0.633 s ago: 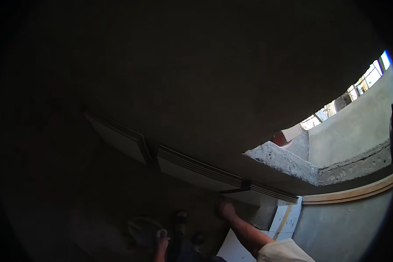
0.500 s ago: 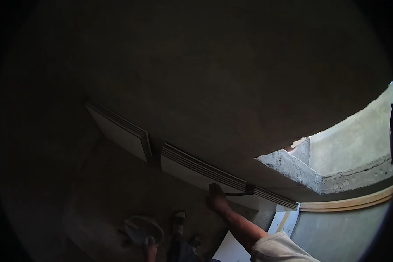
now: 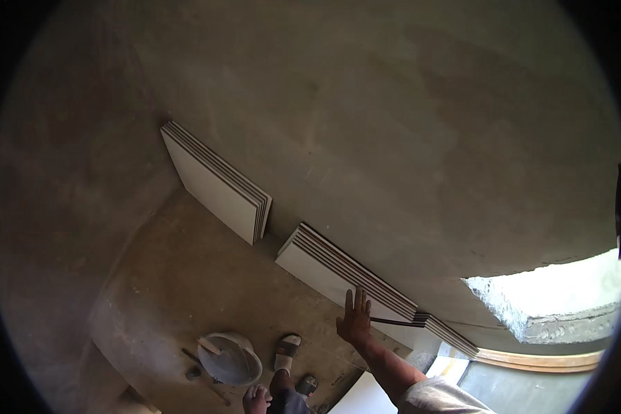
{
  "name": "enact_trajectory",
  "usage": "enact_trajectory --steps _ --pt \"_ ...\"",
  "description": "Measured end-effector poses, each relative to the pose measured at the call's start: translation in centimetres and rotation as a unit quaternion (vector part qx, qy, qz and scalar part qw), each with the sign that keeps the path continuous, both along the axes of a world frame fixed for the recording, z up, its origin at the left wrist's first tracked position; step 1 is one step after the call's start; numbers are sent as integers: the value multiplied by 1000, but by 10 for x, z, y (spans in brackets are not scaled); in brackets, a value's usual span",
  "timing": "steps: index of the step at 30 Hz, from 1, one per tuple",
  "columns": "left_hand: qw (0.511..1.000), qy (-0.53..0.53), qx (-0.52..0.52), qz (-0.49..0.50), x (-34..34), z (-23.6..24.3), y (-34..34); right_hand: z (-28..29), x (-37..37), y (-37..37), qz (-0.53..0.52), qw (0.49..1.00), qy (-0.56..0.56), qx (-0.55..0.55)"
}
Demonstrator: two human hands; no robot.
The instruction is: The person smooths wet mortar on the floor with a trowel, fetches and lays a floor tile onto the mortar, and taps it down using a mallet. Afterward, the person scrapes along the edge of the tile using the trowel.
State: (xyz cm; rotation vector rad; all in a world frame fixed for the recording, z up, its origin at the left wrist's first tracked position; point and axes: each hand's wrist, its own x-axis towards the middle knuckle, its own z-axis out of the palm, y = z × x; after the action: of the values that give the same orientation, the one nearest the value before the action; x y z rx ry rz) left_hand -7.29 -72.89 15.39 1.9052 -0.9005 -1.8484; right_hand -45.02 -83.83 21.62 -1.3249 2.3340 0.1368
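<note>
My right hand is open, fingers stretched over the face of the middle stack of pale tiles, which leans on the wall; whether it presses on the tiles I cannot tell. A thin dark bar runs rightward beside it. My left hand is at the bottom, fingers curled, their contents unclear. Just above it on the floor sits a grey basin with a stick or handle in it.
More tile stacks lean along the wall, left and right. A rough wall opening is above wooden strips. My feet stand on the concrete floor, with small tools by the basin and white boards.
The picture has grown brighter and the view has shifted, with the opening lower at right. My right hand has risen onto the middle stack; my left hand sits lower in view.
</note>
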Motion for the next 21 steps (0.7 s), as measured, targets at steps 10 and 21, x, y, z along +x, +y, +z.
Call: enact_trajectory --steps 10,21 --pt "862 215 451 89 -75 24 25 -4 -4 8 42 999 29 4" --pt "881 304 351 94 -55 -14 74 0 0 17 29 1000 -7 10"
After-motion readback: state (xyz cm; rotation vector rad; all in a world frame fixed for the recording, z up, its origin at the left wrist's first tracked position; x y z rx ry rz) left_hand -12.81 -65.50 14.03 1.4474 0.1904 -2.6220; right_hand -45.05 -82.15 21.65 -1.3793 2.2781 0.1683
